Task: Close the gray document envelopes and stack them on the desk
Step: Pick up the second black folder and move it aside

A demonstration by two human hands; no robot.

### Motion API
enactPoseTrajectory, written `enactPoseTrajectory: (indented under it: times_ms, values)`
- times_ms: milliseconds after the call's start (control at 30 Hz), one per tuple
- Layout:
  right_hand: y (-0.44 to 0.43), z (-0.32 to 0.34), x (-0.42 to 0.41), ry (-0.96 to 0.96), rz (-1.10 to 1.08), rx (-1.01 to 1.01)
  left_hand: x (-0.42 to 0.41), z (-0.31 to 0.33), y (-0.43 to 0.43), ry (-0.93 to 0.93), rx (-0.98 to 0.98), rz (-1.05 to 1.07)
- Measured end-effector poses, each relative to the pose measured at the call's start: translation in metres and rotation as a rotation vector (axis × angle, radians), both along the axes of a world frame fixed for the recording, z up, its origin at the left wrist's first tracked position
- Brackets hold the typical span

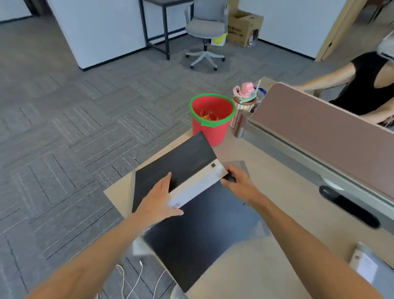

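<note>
A dark gray document envelope (199, 233) lies open on the beige desk (276, 271) near its left corner. Its flap (178, 164) is raised toward the far left, and a pale strip with a label (198, 189) runs along the fold. My left hand (159, 200) rests flat on the flap and the strip, fingers apart. My right hand (238, 182) pinches the far end of the strip at the envelope's corner. Another gray envelope with a white label (367, 266) lies at the desk's right edge.
A red bucket with a green rim (211, 117) stands at the desk's far corner, beside a striped cup with pink items (242, 101). A partition screen (332, 140) runs along the right; a person sits behind it. White cables (130, 284) hang below the desk edge.
</note>
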State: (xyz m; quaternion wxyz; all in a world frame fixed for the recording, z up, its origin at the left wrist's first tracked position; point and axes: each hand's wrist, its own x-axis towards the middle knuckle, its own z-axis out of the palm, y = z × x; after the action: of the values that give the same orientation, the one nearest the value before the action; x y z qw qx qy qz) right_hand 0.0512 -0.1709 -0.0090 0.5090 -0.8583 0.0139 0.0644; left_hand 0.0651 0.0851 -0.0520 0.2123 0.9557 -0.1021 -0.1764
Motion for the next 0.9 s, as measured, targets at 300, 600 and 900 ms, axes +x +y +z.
enactPoseTrajectory:
  times_ms: [300,600,900]
  values:
    - [0.021,0.114,-0.059,-0.461,-0.182,0.076,-0.078,0.112,-0.003,-0.264,-0.205,0.234]
    - [-0.052,0.078,-0.121,-0.213,-0.565,0.035,-0.096,0.124,-0.075,-0.05,-0.74,0.325]
    - [-0.134,-0.004,-0.186,0.13,-0.869,0.118,-0.087,0.046,-0.176,0.247,-0.685,0.106]
